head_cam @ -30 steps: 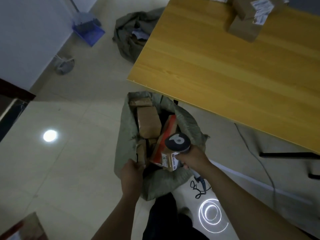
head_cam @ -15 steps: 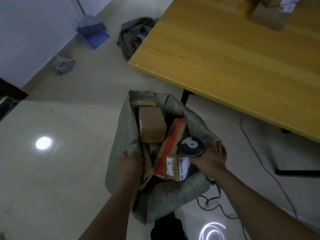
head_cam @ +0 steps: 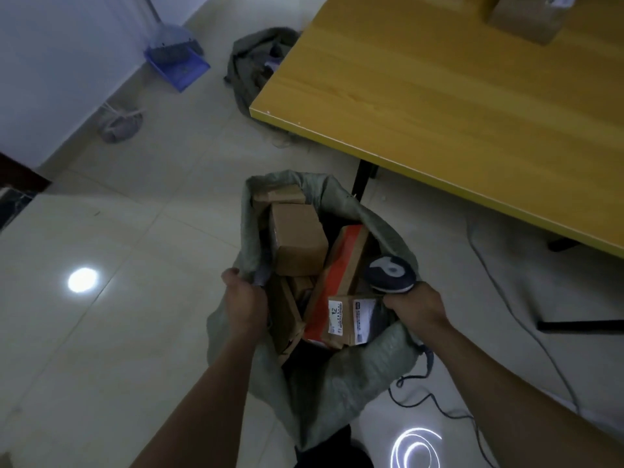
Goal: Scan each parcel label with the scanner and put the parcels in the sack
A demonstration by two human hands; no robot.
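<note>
A grey-green woven sack [head_cam: 341,376] stands open on the floor below me, holding several cardboard parcels. My left hand [head_cam: 243,298] grips the sack's left rim. My right hand [head_cam: 417,307] holds the dark scanner [head_cam: 390,274] over the sack's right rim, and its fingers touch a small labelled parcel [head_cam: 347,319] lying in the sack. Beside that parcel leans an orange-and-brown box [head_cam: 341,265], and a plain brown box [head_cam: 297,243] sits farther in. The scanner's cable [head_cam: 435,400] trails over the floor.
A yellow wooden table [head_cam: 456,106] fills the upper right, with another parcel [head_cam: 526,18] at its far end. A second sack [head_cam: 256,65] lies crumpled on the floor beyond the table corner. A blue dustpan [head_cam: 177,64] rests near the left wall.
The labelled parcel has gone down from above the sack's mouth into the sack, together with my right hand. My view has tilted down and closer; my left hand stays on the rim.
</note>
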